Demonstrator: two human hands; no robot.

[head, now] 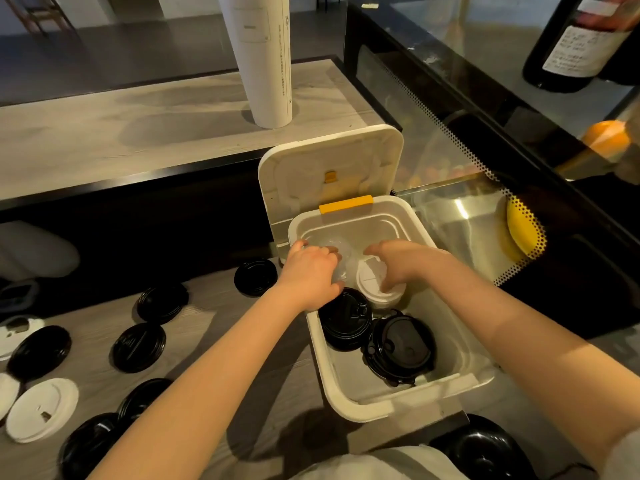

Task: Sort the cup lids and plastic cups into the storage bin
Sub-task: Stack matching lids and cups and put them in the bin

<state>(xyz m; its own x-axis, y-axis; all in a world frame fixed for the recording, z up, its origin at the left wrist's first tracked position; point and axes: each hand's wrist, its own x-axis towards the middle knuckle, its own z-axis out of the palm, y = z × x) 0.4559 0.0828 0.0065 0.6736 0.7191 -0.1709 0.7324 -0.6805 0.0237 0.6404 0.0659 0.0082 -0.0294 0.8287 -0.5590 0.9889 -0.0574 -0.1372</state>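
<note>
A white storage bin (377, 403) stands open on the counter, its hinged lid (329, 161) tipped back. Inside it lie two stacks of black cup lids (344, 318) (401, 349), a stack of white lids (369, 275) and clear plastic cups (337, 245). My left hand (310, 271) reaches over the bin's left rim and its fingers curl round the clear plastic cups. My right hand (398, 263) is inside the bin, fingers curled down onto the white lid stack. Loose black lids (138, 346) and white lids (41, 408) are spread over the counter to the left.
A tall white sleeve of paper cups (266, 57) stands on the raised shelf behind the bin. A glass display case (485, 174) runs along the right, with a dark bottle (581, 39) on top. A black bowl-like lid (481, 448) sits near my body.
</note>
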